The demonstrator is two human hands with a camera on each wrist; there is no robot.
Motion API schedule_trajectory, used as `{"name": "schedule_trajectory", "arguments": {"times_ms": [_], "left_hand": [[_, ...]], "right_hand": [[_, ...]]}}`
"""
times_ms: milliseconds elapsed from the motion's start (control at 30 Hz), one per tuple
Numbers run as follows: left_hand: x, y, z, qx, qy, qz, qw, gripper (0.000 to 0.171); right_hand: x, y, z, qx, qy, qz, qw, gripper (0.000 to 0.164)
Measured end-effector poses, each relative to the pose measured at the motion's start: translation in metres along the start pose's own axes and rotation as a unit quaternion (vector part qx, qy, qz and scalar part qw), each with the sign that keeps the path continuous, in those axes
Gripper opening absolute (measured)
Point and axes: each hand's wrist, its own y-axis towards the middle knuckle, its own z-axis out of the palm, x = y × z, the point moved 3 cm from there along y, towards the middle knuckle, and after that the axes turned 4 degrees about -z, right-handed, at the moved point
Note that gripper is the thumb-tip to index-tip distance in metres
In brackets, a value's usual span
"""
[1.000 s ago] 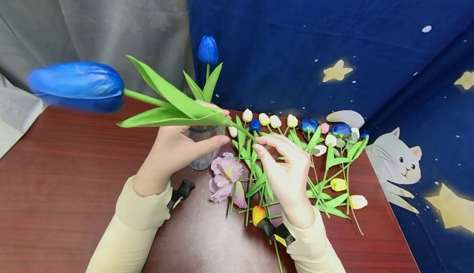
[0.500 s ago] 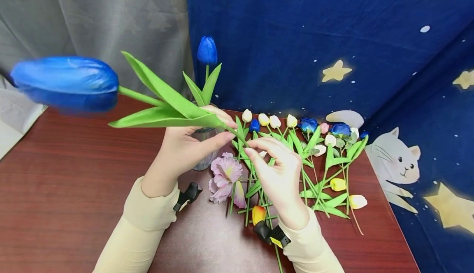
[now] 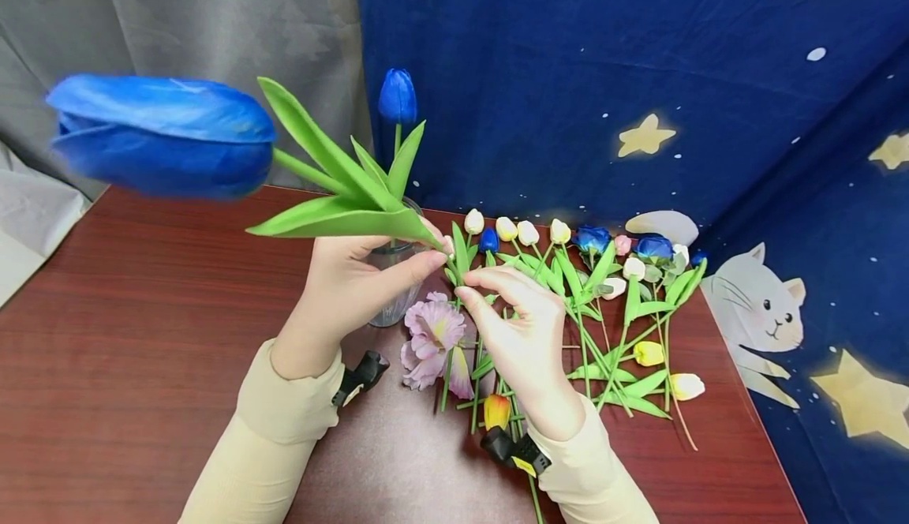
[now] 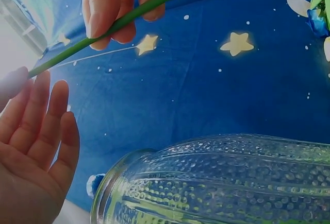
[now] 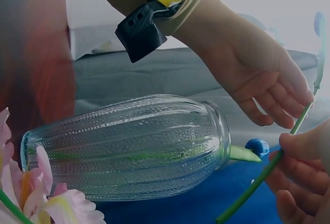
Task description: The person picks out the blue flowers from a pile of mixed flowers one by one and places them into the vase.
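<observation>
A large blue tulip (image 3: 163, 137) with green leaves is held up near the head camera, its bloom pointing left. My left hand (image 3: 348, 295) pinches its stem just below the leaves between thumb and forefinger, the other fingers loosely extended in the left wrist view. Lower on the green stem (image 4: 149, 7), my right hand (image 3: 521, 334) pinches it with thumb and fingertips. Behind the left hand stands a clear ribbed glass vase (image 5: 129, 147), partly hidden in the head view. A second blue tulip (image 3: 398, 96) stands upright in the vase.
A pink ruffled flower (image 3: 433, 331) lies right of the vase. Several white and yellow tulips, blue roses (image 3: 592, 237) and an orange-yellow tulip (image 3: 496, 411) are spread over the right of the brown table (image 3: 142, 350). A blue starry curtain (image 3: 533, 74) hangs behind.
My right hand has moved left and slightly down along with the stem. The left hand has shifted a little right and now pinches the stem. The held tulip's bloom has risen.
</observation>
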Motion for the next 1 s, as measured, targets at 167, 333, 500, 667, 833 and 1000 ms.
{"name": "schedule_trajectory", "arguments": {"times_ms": [167, 333, 500, 667, 833, 1000], "left_hand": [[-0.001, 0.0, -0.003, -0.018, 0.057, 0.021, 0.998, 0.013], [-0.001, 0.0, -0.007, -0.045, 0.108, 0.033, 0.9925, 0.012], [-0.002, -0.001, -0.012, -0.059, 0.144, 0.036, 0.9871, 0.014], [-0.004, 0.0, -0.016, -0.092, 0.112, 0.034, 0.9888, 0.017], [-0.007, 0.0, -0.023, -0.122, 0.101, 0.037, 0.9867, 0.012], [-0.009, -0.002, -0.03, -0.153, 0.071, 0.041, 0.9849, 0.007]], "right_hand": [[0.0, -0.001, 0.003, 0.009, 0.003, 0.003, 1.0, 0.013], [0.0, -0.002, 0.004, 0.02, -0.002, 0.007, 1.0, 0.015], [-0.001, -0.002, 0.004, 0.024, 0.006, 0.025, 0.999, 0.014], [-0.01, 0.0, 0.002, 0.007, 0.02, 0.048, 0.999, 0.012], [-0.021, 0.004, 0.001, -0.022, 0.044, 0.077, 0.996, 0.016], [-0.031, 0.006, 0.004, -0.027, 0.062, 0.11, 0.992, 0.02]]}}
